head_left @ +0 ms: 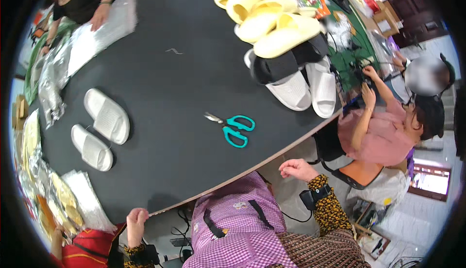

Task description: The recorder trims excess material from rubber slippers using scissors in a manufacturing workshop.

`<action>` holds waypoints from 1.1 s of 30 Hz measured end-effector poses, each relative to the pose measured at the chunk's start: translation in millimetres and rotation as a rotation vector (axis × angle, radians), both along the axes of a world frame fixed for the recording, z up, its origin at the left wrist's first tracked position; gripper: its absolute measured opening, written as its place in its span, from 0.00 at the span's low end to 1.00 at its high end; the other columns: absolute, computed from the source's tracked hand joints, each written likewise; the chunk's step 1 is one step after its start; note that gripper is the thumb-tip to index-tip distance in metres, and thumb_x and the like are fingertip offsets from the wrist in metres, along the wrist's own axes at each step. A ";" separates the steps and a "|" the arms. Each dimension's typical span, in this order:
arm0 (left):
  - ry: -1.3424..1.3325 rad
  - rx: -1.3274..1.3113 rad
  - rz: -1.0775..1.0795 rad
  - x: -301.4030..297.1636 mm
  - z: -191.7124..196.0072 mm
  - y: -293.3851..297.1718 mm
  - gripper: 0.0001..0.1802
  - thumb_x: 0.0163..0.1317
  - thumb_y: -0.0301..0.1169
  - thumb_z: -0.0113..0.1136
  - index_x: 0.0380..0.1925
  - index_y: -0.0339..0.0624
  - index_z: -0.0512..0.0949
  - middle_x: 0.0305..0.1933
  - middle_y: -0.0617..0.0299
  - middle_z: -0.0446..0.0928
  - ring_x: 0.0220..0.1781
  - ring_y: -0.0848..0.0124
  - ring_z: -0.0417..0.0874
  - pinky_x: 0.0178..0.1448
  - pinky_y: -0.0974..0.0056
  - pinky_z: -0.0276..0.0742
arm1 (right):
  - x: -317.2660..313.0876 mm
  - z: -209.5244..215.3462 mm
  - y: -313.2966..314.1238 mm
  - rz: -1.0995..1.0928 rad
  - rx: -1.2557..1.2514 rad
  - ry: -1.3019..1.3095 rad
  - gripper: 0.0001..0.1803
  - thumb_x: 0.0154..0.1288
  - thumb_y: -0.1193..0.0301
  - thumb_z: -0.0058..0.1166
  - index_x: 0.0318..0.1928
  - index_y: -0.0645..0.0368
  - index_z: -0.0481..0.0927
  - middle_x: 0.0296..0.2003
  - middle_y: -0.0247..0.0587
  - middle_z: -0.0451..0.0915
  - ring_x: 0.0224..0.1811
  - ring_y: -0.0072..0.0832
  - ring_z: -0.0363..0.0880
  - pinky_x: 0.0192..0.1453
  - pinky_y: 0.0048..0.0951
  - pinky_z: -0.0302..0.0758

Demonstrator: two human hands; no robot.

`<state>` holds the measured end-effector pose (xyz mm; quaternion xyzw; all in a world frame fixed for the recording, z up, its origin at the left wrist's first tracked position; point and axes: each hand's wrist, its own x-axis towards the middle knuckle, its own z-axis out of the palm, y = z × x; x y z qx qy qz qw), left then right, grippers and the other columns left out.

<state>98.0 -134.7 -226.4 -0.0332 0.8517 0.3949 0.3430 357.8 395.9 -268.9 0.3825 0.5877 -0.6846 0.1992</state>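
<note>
My left hand (137,223) is at the near edge of the dark table (170,88), fingers curled in, with nothing seen in it. My right hand (298,169) hovers off the table's front edge, its fingers loosely closed and no object visible in them. Nearest to it on the tabletop lie teal-handled scissors (236,129), blades slightly apart and pointing left. A pair of white slippers (108,116) rests at the left, joined by a thin thread. At the right, yellow slippers (286,32), black slippers (275,68) and more white slippers (322,88) are heaped together.
Clear plastic bags (85,197) lie along the left edge. Across the table at upper left, a person's hand (101,16) rests on plastic sheeting (109,27). A person in pink (383,132) works at a green-topped table (352,66) on the right. A thread (174,51) lies mid-table.
</note>
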 end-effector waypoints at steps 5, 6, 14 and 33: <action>0.214 -0.147 -0.548 12.7 -28.0 44.8 0.08 0.58 0.27 0.55 0.32 0.33 0.77 0.27 0.51 0.77 0.29 0.62 0.78 0.35 0.61 0.73 | 139.2 -122.0 30.2 0.505 0.310 -0.115 0.19 0.58 0.61 0.57 0.43 0.63 0.79 0.38 0.45 0.82 0.41 0.33 0.81 0.47 0.32 0.76; 0.148 -0.146 -0.539 19.9 -32.8 47.5 0.07 0.57 0.28 0.57 0.30 0.34 0.78 0.28 0.48 0.76 0.30 0.55 0.78 0.35 0.58 0.73 | 153.8 -142.1 29.2 0.585 0.211 -0.308 0.23 0.54 0.57 0.57 0.45 0.60 0.79 0.41 0.47 0.82 0.44 0.39 0.80 0.50 0.36 0.75; -0.418 -0.219 -0.581 66.3 -60.7 94.5 0.09 0.60 0.28 0.57 0.38 0.35 0.78 0.30 0.55 0.80 0.32 0.69 0.81 0.35 0.66 0.75 | 264.5 -265.8 -43.8 0.743 0.245 -0.458 0.32 0.51 0.59 0.58 0.58 0.58 0.71 0.48 0.48 0.79 0.46 0.44 0.78 0.49 0.37 0.75; -0.005 -0.383 -0.848 32.3 -280.9 -2.7 0.16 0.61 0.35 0.56 0.47 0.40 0.75 0.45 0.54 0.78 0.49 0.64 0.78 0.55 0.58 0.70 | -101.9 -382.4 -18.7 1.059 0.521 -0.375 0.27 0.57 0.60 0.60 0.54 0.61 0.72 0.39 0.52 0.80 0.39 0.39 0.81 0.41 0.40 0.76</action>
